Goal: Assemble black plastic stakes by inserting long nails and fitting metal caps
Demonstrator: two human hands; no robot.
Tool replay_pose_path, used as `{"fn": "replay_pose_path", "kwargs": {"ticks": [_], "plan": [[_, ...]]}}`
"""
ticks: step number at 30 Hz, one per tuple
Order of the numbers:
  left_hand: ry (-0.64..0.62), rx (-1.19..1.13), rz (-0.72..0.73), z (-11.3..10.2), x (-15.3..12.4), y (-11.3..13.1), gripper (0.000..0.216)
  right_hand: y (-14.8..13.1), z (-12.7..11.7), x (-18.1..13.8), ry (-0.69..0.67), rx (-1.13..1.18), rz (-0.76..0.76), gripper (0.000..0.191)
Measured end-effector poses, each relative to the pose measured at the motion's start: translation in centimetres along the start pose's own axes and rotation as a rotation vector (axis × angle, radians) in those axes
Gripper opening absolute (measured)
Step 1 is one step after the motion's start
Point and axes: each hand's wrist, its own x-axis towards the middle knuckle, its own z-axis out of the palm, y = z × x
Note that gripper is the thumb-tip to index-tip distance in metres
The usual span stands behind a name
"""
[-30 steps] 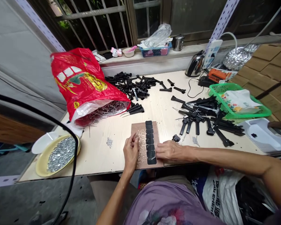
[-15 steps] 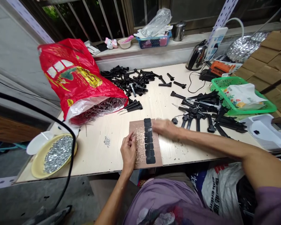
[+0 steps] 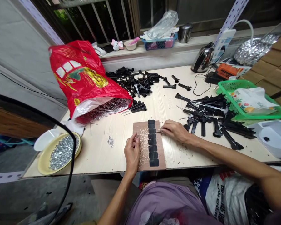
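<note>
A brown board (image 3: 162, 156) lies at the table's front edge. Down it runs a column of black rounded pads (image 3: 154, 155), with many tiny pale bits (image 3: 144, 147) scattered to their left. My right hand (image 3: 174, 130) is closed on a thin metal rod (image 3: 158, 130), which points left at the upper pads. At the board's left edge rests my left hand (image 3: 132, 153), its fingers curled and thumb against them; whatever they hold is hidden. Left of that hand is a small cluster of shiny silver pieces (image 3: 110, 142).
A yellow bowl (image 3: 43, 165) of silver pieces stands at the left front. Behind it, a red bag (image 3: 84, 75) spills thin metal pins (image 3: 103, 109). Black plastic parts lie in a back pile (image 3: 140, 82) and a right pile (image 3: 203, 111), near a green basket (image 3: 243, 116).
My right hand, blurred over the board's upper right before, is now sharp and slightly lower relative to the pads, with the rod visible. My left hand stays in place. The whole view has shifted slightly.
</note>
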Motion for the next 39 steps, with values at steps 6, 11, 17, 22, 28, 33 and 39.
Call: {"fn": "replay_pose_path", "kwargs": {"ticks": [6,11,17,22,28,33,39], "plan": [[-0.008,-0.026,-0.004,-0.3,0.1,-0.6,0.041,1.6,-4.9,-1.1,-0.15,-0.411,0.122,0.027],[-0.005,-0.015,0.036,0.0,0.0,-0.6,0.035,-0.5,-4.1,5.1,-0.075,-0.545,0.046,0.029],[0.031,0.058,0.092,-2.8,0.4,-1.0,0.032,-1.0,5.0,18.0,-0.084,-0.443,-0.126,0.022],[0.229,0.304,0.159,-8.4,6.0,-2.3,0.029,0.2,8.6,21.1,-0.115,-0.476,-0.123,0.024],[0.163,0.459,0.153,-12.6,10.6,-4.5,0.023,1.1,6.5,18.5,-0.067,-0.428,-0.116,0.025],[-0.018,0.469,0.202,-15.0,8.4,-7.0,0.023,0.8,4.1,15.5,0.109,-0.183,-0.148,0.027],[-0.118,0.518,0.248,-15.5,6.9,-8.2,0.022,-2.0,3.9,12.8,0.144,-0.009,-0.141,0.029]]}}
